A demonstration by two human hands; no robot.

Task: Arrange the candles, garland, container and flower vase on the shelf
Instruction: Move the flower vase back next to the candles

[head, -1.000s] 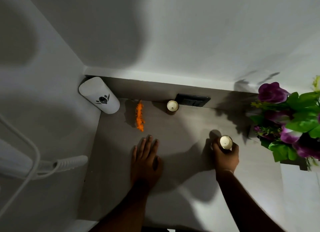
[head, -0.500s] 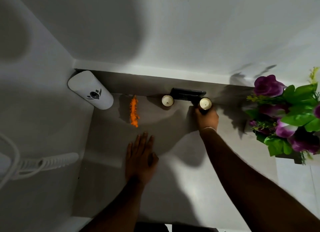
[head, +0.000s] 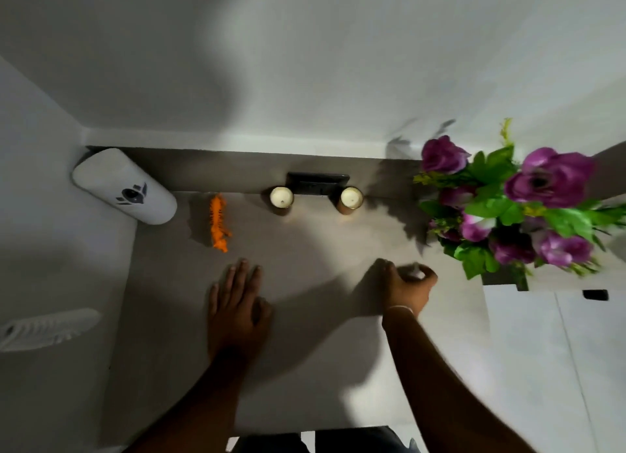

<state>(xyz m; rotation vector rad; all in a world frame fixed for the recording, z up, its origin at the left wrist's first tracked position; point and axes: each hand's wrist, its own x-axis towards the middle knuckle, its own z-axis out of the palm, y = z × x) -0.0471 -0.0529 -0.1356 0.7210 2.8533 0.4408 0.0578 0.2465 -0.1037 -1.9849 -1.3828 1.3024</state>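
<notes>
Candles, two squat cylinders [head: 281,197] [head: 351,198], stand at the matte grey shelf's [head: 311,368] back edge beside a fuzzy orange garland [head: 218,223]. Left hand [head: 237,312] lies flat, open; right hand [head: 404,286] curls around something small (blurred, whitish).

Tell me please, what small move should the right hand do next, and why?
Probably lift the small pale object that the right hand is curled around and carry it toward the back of the shelf. Two candles already stand beside the dark wall socket; the blur hides what the object is.
</notes>
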